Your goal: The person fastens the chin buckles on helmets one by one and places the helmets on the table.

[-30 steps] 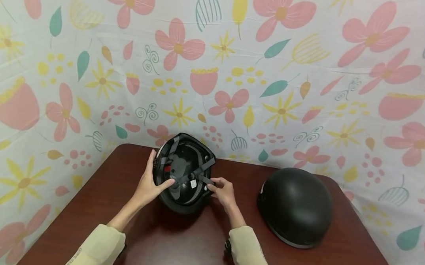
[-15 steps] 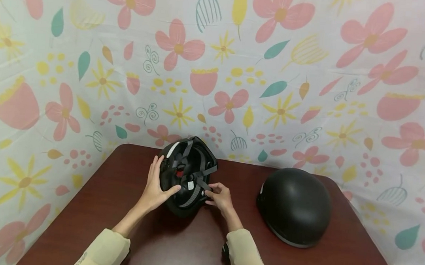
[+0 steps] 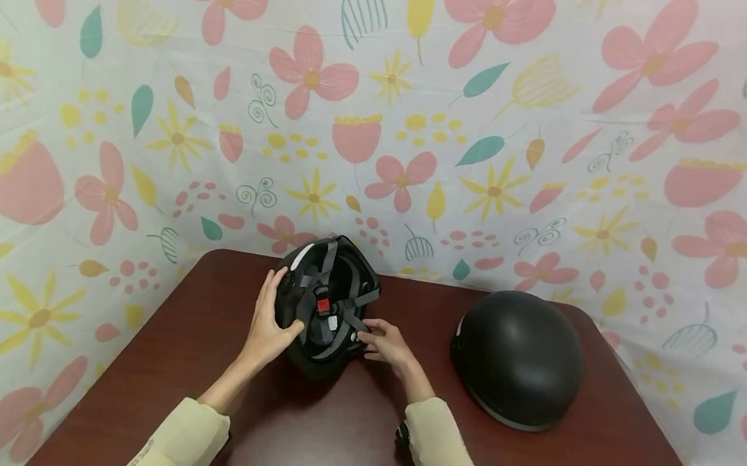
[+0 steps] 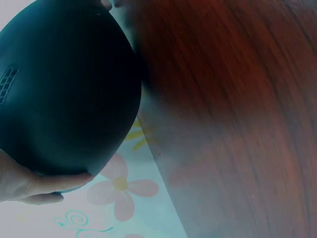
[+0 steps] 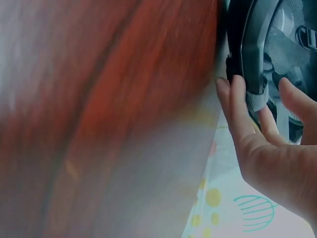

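A black helmet is held on its side, its hollow inside facing me and to the right. Grey straps and a red buckle part show within. My left hand grips the left rim, thumb over the edge and fingers along the outer shell. That smooth shell fills much of the left wrist view. On the opposite rim, my right hand holds the edge near a strap end; in the right wrist view its thumb is inside and some fingers lie outside.
A second black helmet sits dome up on the right of the brown table. Behind the table's back edge hangs a flower-patterned cloth.
The held helmet has turned a little, bringing the red buckle part and the white stripe on the shell further into view. Both hands stay on its rim. The other helmet has not moved.
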Demonstrator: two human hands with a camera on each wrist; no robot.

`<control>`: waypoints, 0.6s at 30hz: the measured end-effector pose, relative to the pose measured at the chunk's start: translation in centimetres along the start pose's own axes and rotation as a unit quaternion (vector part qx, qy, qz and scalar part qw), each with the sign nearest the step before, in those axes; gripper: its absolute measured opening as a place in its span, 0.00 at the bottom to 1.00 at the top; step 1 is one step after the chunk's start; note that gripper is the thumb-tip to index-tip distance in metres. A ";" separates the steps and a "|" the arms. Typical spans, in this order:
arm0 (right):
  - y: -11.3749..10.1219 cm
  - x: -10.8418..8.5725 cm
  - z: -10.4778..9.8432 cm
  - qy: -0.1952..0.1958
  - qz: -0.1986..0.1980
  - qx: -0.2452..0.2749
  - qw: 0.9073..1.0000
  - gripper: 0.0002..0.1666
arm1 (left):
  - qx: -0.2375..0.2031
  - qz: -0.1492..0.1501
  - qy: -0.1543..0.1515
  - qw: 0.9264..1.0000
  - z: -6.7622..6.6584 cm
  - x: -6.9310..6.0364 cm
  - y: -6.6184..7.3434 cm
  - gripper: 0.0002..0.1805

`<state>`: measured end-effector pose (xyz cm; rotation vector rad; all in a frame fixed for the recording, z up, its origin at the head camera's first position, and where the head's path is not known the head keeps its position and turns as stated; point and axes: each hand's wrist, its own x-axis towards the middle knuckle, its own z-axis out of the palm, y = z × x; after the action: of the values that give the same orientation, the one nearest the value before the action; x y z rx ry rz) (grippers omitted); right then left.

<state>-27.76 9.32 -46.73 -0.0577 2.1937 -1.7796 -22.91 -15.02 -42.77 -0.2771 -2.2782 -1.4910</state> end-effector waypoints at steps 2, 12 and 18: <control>-0.2 0.0 -0.1 -0.007 0.004 -0.007 1.000 0.26 | -0.007 -0.003 0.012 1.000 0.0 0.1 0.1 0.49; -1.4 -0.2 -0.2 0.029 -0.016 -0.057 0.998 0.27 | -0.019 -0.022 0.039 0.999 0.5 0.3 1.0 0.47; -4.2 -0.8 0.3 0.103 -0.072 -0.068 0.990 0.27 | -0.014 -0.020 0.044 0.999 0.6 0.4 1.2 0.47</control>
<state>-27.64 8.24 -42.63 -0.0669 2.5144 -1.7783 -22.92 -14.00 -41.84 -0.1713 -2.2074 -1.5250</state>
